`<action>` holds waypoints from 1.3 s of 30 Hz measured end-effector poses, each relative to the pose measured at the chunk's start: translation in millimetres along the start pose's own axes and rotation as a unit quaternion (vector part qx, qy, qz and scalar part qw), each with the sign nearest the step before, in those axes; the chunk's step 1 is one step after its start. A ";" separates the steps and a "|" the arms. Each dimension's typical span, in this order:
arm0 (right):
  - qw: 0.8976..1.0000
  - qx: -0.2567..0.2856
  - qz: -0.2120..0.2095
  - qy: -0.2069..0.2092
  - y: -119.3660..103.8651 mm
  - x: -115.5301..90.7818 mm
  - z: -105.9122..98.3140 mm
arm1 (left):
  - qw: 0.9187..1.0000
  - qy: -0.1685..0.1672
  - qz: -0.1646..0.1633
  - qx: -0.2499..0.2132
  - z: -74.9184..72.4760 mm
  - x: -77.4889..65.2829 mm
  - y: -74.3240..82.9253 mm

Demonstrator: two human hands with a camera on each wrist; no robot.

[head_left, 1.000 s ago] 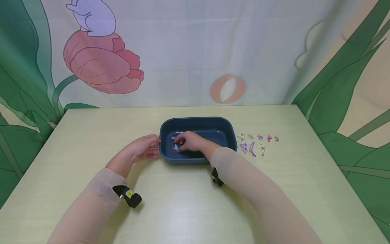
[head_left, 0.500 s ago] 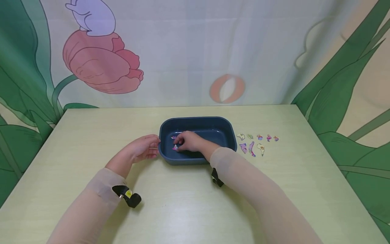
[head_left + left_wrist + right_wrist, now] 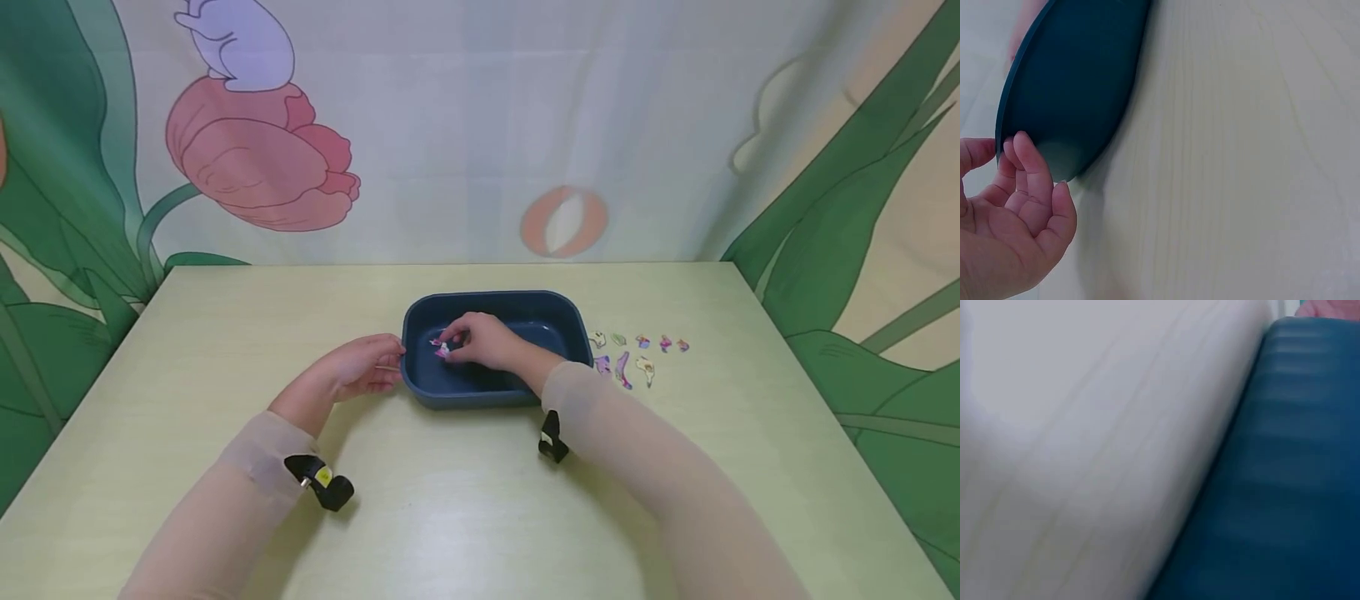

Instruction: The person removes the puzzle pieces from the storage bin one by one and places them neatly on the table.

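A dark blue rectangular tub [image 3: 495, 400] stands on the table in the head view. My left hand [image 3: 369, 367] holds its left end. In the left wrist view the thumb is at the rim and the curled fingers [image 3: 1034, 169] lie against the outer wall. My right hand [image 3: 483, 340] is over the inside of the tub, thumb and fingertips pinching a small pink-and-white sticker-like cutout [image 3: 442, 352]. Another small pink piece [image 3: 435, 342] shows just beyond it, partly overlapped. The right wrist view shows the tub's outer wall [image 3: 1285, 475] but not the hand.
Right of the tub, several small cutouts lie in two rows, among them a long purple one [image 3: 622, 369] and a whitish one [image 3: 646, 371]. The right sleeve [image 3: 600, 417] passes over the tub's front right corner. A printed curtain [image 3: 450, 125] hangs behind the table [image 3: 435, 517].
My right hand has risen slightly inside the tub, bringing the pinched cutout up and closer to the other pink piece in view. The left hand stays at the rim. The head view has shifted slightly.
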State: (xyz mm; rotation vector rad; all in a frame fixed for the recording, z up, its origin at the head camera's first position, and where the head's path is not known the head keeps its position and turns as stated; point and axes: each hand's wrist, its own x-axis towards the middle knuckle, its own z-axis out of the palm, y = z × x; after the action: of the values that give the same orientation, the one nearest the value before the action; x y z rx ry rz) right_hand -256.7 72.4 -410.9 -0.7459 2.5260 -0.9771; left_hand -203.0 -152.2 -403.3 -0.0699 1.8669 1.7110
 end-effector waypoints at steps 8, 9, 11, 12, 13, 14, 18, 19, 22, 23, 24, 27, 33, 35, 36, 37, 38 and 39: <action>1.000 0.000 -0.009 0.024 1.3 -22.9 -16.6 | 1.000 0.005 -0.005 0.011 -6.9 -2.2 1.5; 1.000 -0.001 -0.009 0.027 1.8 -26.5 -19.0 | 1.000 0.003 -0.005 0.011 -7.9 -2.3 1.2; 0.999 -0.003 -0.012 0.034 4.0 -33.9 -23.6 | 1.000 0.002 -0.005 0.012 -9.6 -2.4 0.9; 0.999 -0.003 -0.014 0.037 5.4 -37.7 -26.2 | 1.000 0.003 -0.005 0.014 -10.4 -2.5 0.9; 0.999 -0.004 -0.013 0.040 6.7 -41.6 -28.9 | 1.000 0.004 -0.005 0.015 -11.0 -2.7 1.3; 0.999 -0.005 -0.013 0.043 8.4 -45.3 -31.5 | 1.000 0.004 -0.005 0.017 -11.7 -3.0 1.6; 0.998 -0.002 -0.010 0.054 16.4 -59.6 -42.9 | 1.000 0.004 -0.004 0.024 -14.0 -3.8 2.1; 0.998 -0.001 -0.008 0.057 18.5 -62.7 -45.6 | 1.000 0.004 -0.004 0.025 -14.5 -4.0 1.9; 0.998 0.008 -0.002 0.066 24.7 -71.6 -53.0 | 1.000 0.005 -0.004 0.027 -15.7 -4.3 0.9; 0.998 0.011 0.000 0.069 26.5 -74.4 -55.2 | 1.000 0.006 -0.005 0.026 -15.7 -4.5 0.7; 0.997 0.014 0.002 0.072 28.3 -77.3 -57.2 | 1.000 0.006 -0.006 0.026 -15.8 -4.7 0.4; 0.996 0.020 0.008 0.082 33.2 -87.2 -62.4 | 1.000 0.005 -0.009 0.026 -15.8 -5.3 -0.3; 0.994 0.034 0.023 0.102 44.6 -104.8 -69.5 | 0.999 0.009 -0.010 0.029 -15.8 -6.6 -1.3; 0.993 0.043 0.031 0.107 47.1 -110.5 -71.8 | 1.000 0.006 -0.010 0.028 -15.7 -6.9 -1.7; 0.992 0.045 0.033 0.110 48.4 -113.1 -72.8 | 1.000 0.005 -0.010 0.027 -15.4 -7.1 -1.7; 0.992 0.047 0.036 0.112 49.5 -115.5 -73.9 | 1.000 0.004 -0.011 0.027 -15.2 -7.2 -1.6; 0.992 0.050 0.039 0.113 50.9 -117.7 -74.8 | 1.000 0.003 -0.011 0.025 -14.7 -7.2 -1.6; 0.991 0.054 0.043 0.113 52.2 -119.9 -75.7 | 1.000 0.002 -0.011 0.025 -14.3 -7.0 -1.7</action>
State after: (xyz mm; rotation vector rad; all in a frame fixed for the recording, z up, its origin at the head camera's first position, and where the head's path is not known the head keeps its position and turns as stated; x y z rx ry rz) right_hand -213.9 213.9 -379.8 -0.5168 2.6437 -1.2181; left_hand -202.1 -168.1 -401.7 -0.0736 1.9028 1.6494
